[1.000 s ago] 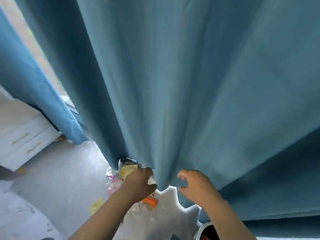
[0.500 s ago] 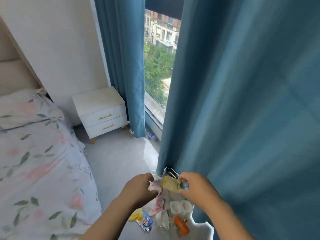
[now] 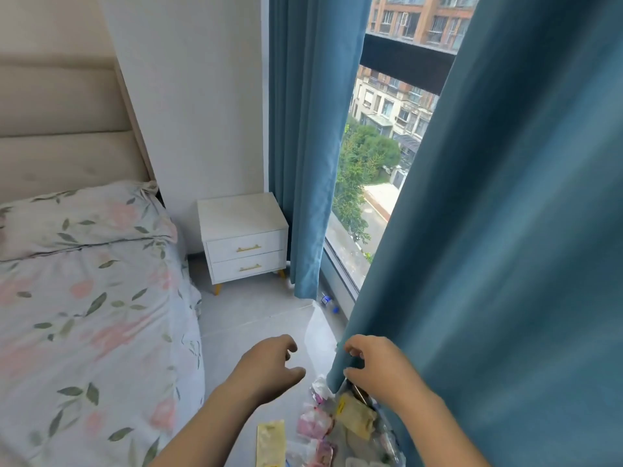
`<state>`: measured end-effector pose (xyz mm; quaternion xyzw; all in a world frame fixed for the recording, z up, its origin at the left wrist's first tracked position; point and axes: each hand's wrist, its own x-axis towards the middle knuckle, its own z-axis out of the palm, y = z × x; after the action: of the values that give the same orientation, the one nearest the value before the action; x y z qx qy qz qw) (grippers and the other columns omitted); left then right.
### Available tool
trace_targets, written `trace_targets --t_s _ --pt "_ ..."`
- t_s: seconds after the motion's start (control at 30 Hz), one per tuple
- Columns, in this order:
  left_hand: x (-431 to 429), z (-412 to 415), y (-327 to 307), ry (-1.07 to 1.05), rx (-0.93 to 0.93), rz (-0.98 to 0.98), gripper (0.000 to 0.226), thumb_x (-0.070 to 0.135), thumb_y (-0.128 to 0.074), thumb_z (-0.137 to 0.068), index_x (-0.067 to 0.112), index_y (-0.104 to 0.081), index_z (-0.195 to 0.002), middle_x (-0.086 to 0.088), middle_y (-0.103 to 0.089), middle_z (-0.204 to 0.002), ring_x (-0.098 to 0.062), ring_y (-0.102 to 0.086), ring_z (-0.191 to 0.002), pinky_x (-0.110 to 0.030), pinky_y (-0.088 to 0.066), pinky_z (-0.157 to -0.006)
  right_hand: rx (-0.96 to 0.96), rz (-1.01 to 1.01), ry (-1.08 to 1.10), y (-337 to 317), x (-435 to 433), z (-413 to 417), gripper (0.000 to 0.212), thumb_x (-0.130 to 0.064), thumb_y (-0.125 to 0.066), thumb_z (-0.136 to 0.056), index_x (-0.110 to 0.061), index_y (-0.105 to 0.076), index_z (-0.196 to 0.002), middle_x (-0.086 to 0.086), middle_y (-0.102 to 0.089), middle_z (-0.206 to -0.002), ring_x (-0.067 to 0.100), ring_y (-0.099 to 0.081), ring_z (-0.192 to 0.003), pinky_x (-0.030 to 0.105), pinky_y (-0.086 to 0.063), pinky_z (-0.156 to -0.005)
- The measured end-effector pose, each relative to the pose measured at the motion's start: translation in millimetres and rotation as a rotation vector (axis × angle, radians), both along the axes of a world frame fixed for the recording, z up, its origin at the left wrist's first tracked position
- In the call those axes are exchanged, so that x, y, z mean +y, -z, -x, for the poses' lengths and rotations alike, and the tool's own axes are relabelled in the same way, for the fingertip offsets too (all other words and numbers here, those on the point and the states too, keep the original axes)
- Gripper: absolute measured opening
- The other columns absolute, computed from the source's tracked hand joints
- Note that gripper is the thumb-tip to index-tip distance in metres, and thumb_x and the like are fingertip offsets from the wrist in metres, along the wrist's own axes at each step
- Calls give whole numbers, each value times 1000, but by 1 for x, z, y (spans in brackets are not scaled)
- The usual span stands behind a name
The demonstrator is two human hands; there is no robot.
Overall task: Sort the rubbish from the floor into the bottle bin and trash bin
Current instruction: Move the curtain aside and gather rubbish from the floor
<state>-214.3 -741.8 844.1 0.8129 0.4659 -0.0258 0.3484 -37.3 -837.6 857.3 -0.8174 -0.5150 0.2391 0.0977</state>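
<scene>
A heap of rubbish [image 3: 340, 429] lies on the grey floor at the foot of the big blue curtain [image 3: 499, 264]: a yellow wrapper [image 3: 355, 416], pink wrappers [image 3: 313, 424], a flat yellow packet [image 3: 270, 443] and clear plastic. My right hand [image 3: 374, 369] grips the curtain's edge just above the heap. Left of it, my left hand [image 3: 269, 365] hovers with loosely curled fingers and holds nothing. A small plastic bottle with a blue cap [image 3: 328, 302] lies by the window sill. No bin is in view.
A bed with a floral cover [image 3: 84, 315] fills the left side. A white two-drawer nightstand [image 3: 242, 244] stands against the wall. A second blue curtain [image 3: 303, 146] hangs beside the window. Bare grey floor [image 3: 256, 311] runs between bed and window.
The view has lifted from inside the curtain to the room. My right hand has let go of the yellow wrapper and taken the curtain's edge. My left hand has come off the rubbish.
</scene>
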Motion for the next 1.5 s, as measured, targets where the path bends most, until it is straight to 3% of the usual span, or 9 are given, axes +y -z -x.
trace_targets --t_s 0.3,0.5,0.93,1.27,1.4,1.5 --pt "48 -16 2 -74 11 27 43 40 -58 -85 26 -52 -126 8 -57 -123 -13 -56 -108 -27 -47 -92 59 -6 -34 7 59 -27 38 -25 -57 -84 -29 -57 -122 -12 -59 -123 9 -60 -103 21 -48 -85" --pt "115 -22 12 -67 11 50 43 39 -58 -86 26 -51 -126 8 -56 -124 -13 -56 -109 -26 -47 -91 30 5 -53 21 122 -34 38 -28 -58 -86 -29 -56 -124 -11 -60 -124 7 -55 -111 21 -46 -91" --pt "340 -15 10 169 77 -11 46 40 -56 -88 24 -49 -130 8 -54 -129 -13 -53 -115 -23 -41 -88 11 35 130 42 301 -5 39 -31 -58 -86 -29 -56 -125 -12 -60 -121 7 -54 -112 20 -43 -89" --pt "423 -62 13 362 66 18 40 39 -55 -87 27 -50 -125 10 -53 -127 -12 -53 -111 -23 -39 -80 -4 74 312 41 357 -37 36 -27 -58 -82 -28 -58 -118 -11 -62 -117 10 -56 -107 21 -42 -77" --pt "460 -96 15 420 51 1 39 37 -57 -86 25 -52 -123 8 -55 -125 -14 -54 -106 -25 -44 -84 5 47 382 48 385 -60 33 -24 -57 -79 -26 -61 -112 -8 -64 -113 13 -58 -102 26 -48 -79" --pt "490 -127 17 462 55 -14 38 38 -58 -86 25 -53 -121 8 -55 -123 -15 -54 -106 -26 -45 -84 8 30 424 56 407 -82 33 -24 -57 -79 -27 -61 -112 -9 -63 -113 12 -58 -100 24 -43 -73"
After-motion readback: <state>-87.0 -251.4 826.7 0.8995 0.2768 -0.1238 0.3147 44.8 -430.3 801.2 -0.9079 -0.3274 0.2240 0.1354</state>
